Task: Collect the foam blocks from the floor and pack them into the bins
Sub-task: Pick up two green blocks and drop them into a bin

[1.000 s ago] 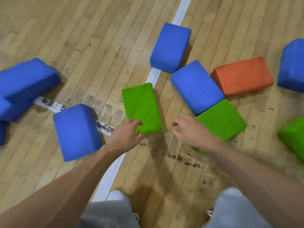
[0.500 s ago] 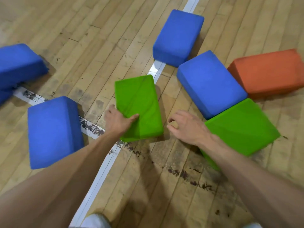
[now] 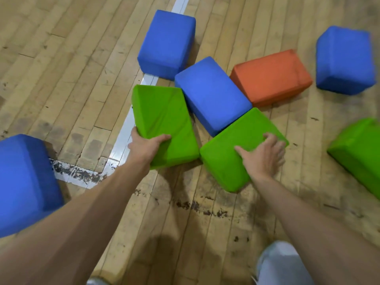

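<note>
Lying at far left, a blue block has bare floor beside it. The left hand grips the near corner of a green block, thumb on top. The right hand lies spread on a second green block touching a central blue block.

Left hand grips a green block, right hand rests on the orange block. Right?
No. The right hand rests on the second green block, not the orange block, which lies untouched farther off. The left hand does grip a green block. The head view shows it.
</note>
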